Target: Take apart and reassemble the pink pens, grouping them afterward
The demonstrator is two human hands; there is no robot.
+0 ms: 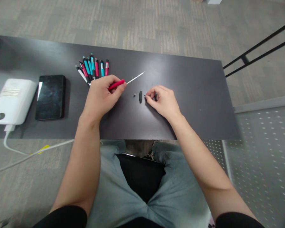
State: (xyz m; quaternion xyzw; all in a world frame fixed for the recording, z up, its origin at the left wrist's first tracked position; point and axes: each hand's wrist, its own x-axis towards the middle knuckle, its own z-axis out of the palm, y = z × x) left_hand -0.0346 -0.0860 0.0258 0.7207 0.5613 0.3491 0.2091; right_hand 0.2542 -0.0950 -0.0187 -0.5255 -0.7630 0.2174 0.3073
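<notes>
My left hand (pixel 104 91) is closed around a red pen barrel (pixel 116 85). A thin white ink refill (pixel 136 78) sticks out of the barrel, pointing up and right above the table. My right hand (pixel 162 99) is closed low over the tabletop, fingertips pinching a small dark pen part (pixel 145 95), mostly hidden by the fingers. Just left of those fingertips lies a black pen grip (pixel 140 97). A tiny metallic piece (pixel 134 95) rests between that grip and my left hand.
Several red, teal and white pens (pixel 92 67) lie bunched beyond my left hand. Farther left are a black phone-like device (pixel 50 97) and a white power bank (pixel 14 101) with a white cable (pixel 38 152) hanging past the dark table's (pixel 199 120) near edge.
</notes>
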